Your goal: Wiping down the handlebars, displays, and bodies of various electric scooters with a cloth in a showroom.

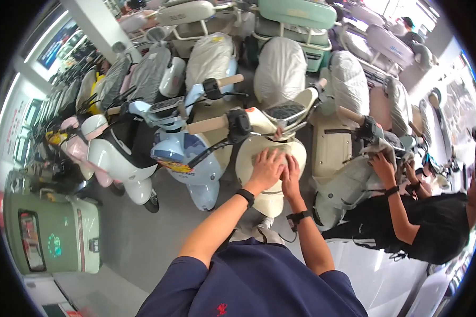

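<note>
Both my hands rest on the upper front panel of a cream electric scooter [248, 160]. My left hand [266, 170] lies with its fingers spread over a pale patch of the panel, which may be a cloth or a sticker. Close beside it, my right hand [292, 176] touches the panel with bent fingers. What lies under the palms is hidden. Just beyond the hands are the scooter's display [285, 111] and its handlebar with a tan left grip [208, 125] and a black brake lever [208, 153].
A light blue scooter [198, 158] stands at the left, a white one [117, 156] beyond it. At the right, a person in black [428, 222] touches a grey-green scooter [337, 194]. Scooters with plastic-covered seats [281, 71] stand behind. A green vehicle [59, 233] is at the lower left.
</note>
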The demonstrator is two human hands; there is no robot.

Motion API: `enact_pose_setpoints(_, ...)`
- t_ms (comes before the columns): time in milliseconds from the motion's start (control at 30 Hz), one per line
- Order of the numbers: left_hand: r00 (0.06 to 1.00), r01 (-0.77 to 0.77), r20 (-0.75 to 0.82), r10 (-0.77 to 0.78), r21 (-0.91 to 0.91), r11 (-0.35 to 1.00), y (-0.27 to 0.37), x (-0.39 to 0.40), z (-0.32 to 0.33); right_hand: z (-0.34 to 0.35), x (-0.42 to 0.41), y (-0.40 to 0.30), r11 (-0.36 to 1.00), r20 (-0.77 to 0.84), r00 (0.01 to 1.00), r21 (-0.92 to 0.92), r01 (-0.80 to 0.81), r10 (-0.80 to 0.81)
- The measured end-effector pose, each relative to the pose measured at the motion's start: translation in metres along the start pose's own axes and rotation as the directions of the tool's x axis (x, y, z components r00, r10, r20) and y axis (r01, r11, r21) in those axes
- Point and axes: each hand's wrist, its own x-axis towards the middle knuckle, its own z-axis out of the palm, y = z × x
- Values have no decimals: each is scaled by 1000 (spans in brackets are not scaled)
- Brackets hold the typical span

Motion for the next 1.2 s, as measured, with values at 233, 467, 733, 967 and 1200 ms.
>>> enact_pose_setpoints(233, 988, 100, -97, -121, -193, 976, -27, -22, 0, 1, 16, -47, 920, 94, 985, -352, 170, -146)
enact_pose_setpoints(467, 981, 186, -18, -195, -229, 956, -75, -50, -14, 38, 18, -91, 712, 179, 948, -627, 316, -263)
enact_pose_setpoints(733, 984, 66, -165, -69, -24, 998, -183, -114, -121, 166, -20, -164, 791, 177, 936, -502, 351, -303)
enact_pose_setpoints(967, 979, 89, -201, -29, 294, 952, -309, -131, -237, 322, 8, -244, 849, 127, 954, -434, 300, -272)
enact_pose_setpoints(1200, 967, 220, -74, -243, -232, 947, -418, -195, -213, 403, 5, -279, 829, 266, 930, -436, 350, -253)
